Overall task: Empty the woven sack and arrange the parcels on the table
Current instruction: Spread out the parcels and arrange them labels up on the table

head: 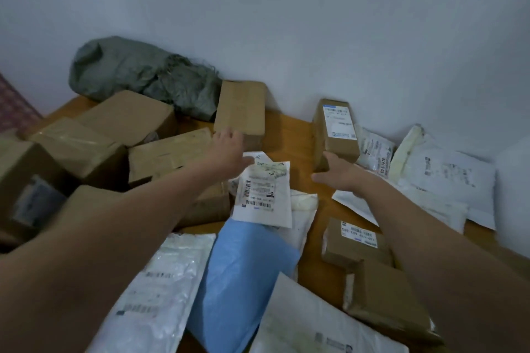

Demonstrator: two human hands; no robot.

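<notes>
The grey-green woven sack (129,71) lies crumpled against the wall at the table's back left. Several brown boxes (120,120) crowd the left side. My left hand (229,149) reaches to the near end of a plain brown box (241,106) by the wall, fingers spread and touching it. My right hand (337,172) rests against the lower end of a labelled brown box (334,129) that leans on the wall, thumb held apart. Between my hands lies a white labelled mailer (263,195).
The wooden table (295,135) meets a pale wall at the back. A blue mailer (243,281) and white mailers (160,289) cover the near side. Two brown parcels (355,246) lie at the near right, and more white mailers (447,178) at the far right.
</notes>
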